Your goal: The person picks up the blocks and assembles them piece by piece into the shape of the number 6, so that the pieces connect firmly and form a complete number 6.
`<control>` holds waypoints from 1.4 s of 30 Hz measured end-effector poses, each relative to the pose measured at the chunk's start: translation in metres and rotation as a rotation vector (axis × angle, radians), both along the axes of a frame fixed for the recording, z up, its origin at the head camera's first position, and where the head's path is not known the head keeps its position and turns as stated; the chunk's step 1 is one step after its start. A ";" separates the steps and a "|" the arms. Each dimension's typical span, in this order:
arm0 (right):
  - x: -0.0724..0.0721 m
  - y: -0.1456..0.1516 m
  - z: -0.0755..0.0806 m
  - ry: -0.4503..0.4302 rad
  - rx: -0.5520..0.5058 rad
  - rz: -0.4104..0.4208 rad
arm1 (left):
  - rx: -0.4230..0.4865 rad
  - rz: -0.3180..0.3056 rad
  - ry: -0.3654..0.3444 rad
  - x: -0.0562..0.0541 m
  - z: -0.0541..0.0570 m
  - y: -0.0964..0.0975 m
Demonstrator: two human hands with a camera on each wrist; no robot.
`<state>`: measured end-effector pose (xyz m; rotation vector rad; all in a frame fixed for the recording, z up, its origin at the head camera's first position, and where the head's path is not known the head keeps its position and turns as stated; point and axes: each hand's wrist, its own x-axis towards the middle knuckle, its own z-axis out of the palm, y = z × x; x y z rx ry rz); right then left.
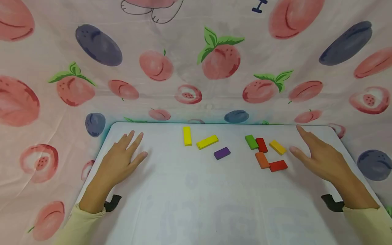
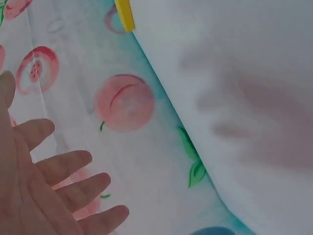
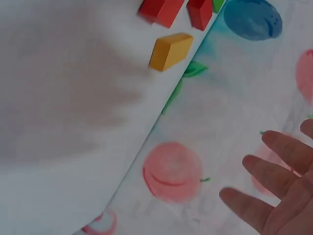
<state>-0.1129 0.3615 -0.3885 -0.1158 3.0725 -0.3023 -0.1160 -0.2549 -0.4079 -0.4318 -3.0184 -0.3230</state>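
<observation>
My left hand [image 1: 120, 160] hovers over the left side of the white board with its fingers spread and nothing in it. Over the right side, my right hand [image 1: 321, 154] also holds nothing, its fingers extended. Nearest to it lies a yellow-orange block [image 1: 277, 147]. Beside that block are a red block [image 1: 278, 166], an orange block [image 1: 262, 160], a second red block [image 1: 261, 145] and a green block [image 1: 251, 142], close together. Toward the middle lie an upright-pointing yellow block [image 1: 187, 136], a slanted yellow block [image 1: 207, 142] and a purple block [image 1: 222, 153].
The white board [image 1: 196, 204] has a straight far edge and rounded far corners. Behind and around it hangs a pale cloth [image 1: 190, 41] printed with peaches and blue fruit. Dark straps [image 1: 112, 203] show at both wrists, next to light yellow sleeves [image 1: 81, 224].
</observation>
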 end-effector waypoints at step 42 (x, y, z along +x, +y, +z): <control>-0.125 -0.201 -0.059 -0.514 -0.806 -0.342 | 0.540 0.337 -0.373 -0.105 -0.061 0.150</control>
